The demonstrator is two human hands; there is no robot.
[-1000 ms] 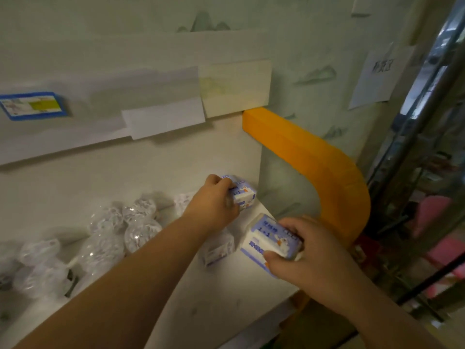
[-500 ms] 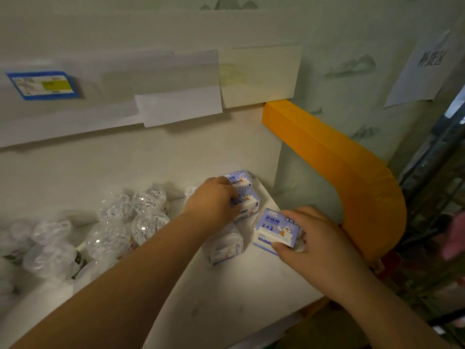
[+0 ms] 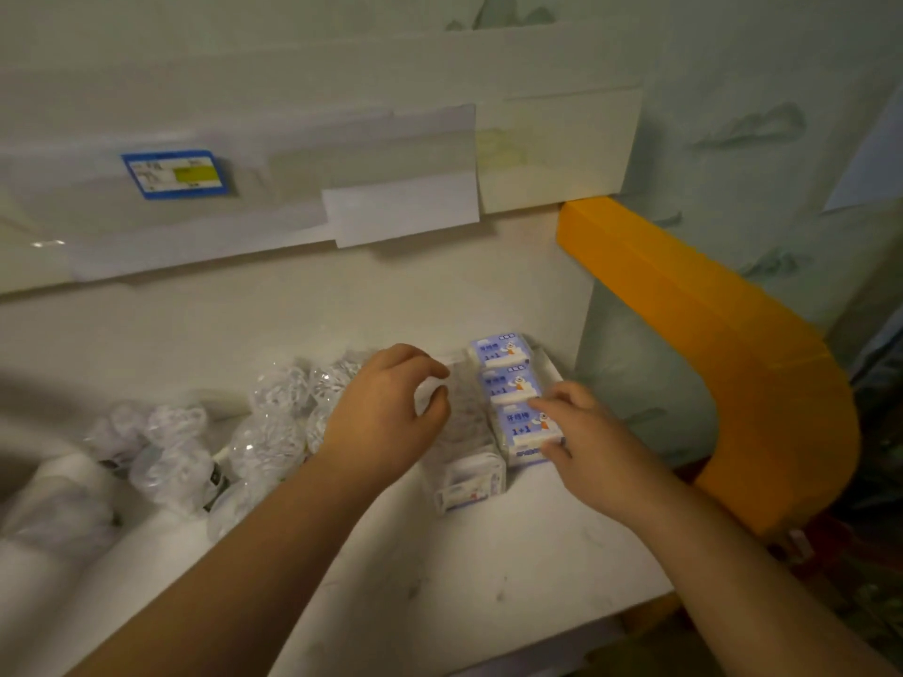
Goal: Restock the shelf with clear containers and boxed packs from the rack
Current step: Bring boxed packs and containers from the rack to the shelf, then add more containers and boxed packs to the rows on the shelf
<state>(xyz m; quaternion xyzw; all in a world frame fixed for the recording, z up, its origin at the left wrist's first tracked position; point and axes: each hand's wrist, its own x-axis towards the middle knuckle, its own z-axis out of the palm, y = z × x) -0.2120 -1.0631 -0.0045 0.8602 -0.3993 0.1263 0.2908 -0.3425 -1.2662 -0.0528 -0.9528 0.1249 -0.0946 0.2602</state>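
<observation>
Three blue-and-white boxed packs stand in a row at the right end of the white shelf (image 3: pixel 488 579): the far pack (image 3: pixel 498 350), the middle pack (image 3: pixel 509 385) and the near pack (image 3: pixel 526 434). My right hand (image 3: pixel 586 447) grips the near pack, fingers on its top and thumb at its front, pressed against the middle one. Just left of the row lie clear containers (image 3: pixel 464 461) end to end. My left hand (image 3: pixel 386 422) is curled over them and pinches the far container's top edge between fingers and thumb.
Clear bags of white items (image 3: pixel 273 432) pile up on the shelf's left half, more of them at the far left (image 3: pixel 166 447). An orange curved end panel (image 3: pixel 733 364) bounds the shelf on the right. A blue price label (image 3: pixel 175 174) and paper slips hang on the shelf edge above.
My right hand has set its pack down in line behind the other two packs. My left hand has let go of the middle pack and shifted left onto the clear containers.
</observation>
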